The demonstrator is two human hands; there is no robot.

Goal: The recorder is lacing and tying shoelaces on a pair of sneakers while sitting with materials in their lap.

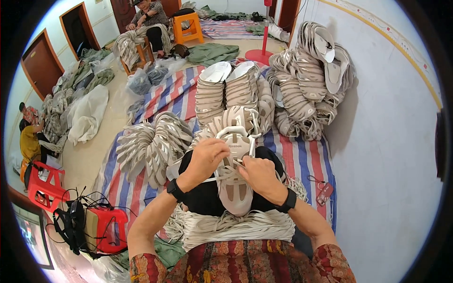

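Observation:
A beige and white shoe upper (238, 200) rests across my lap, its toe pointing toward me and its tongue upright. A pale flat shoelace (230, 172) runs through its eyelets. My left hand (206, 159) is closed beside the left eyelet row, fingers pinched on the shoelace. At the right eyelet row my right hand (261, 173) is closed too, thumb and forefinger gripping the lace. The exact fingertip hold of the left hand is partly hidden. Over my lap, nearest my body, lies a thick bundle of pale shoelaces (240, 228).
Stacked shoe uppers (211, 96) stand ahead on a striped sheet (302, 162). More uppers pile against the right wall (302, 80) and fan out at left (155, 146). A red stool (111, 231) with cables stands at lower left. Other people sit farther off.

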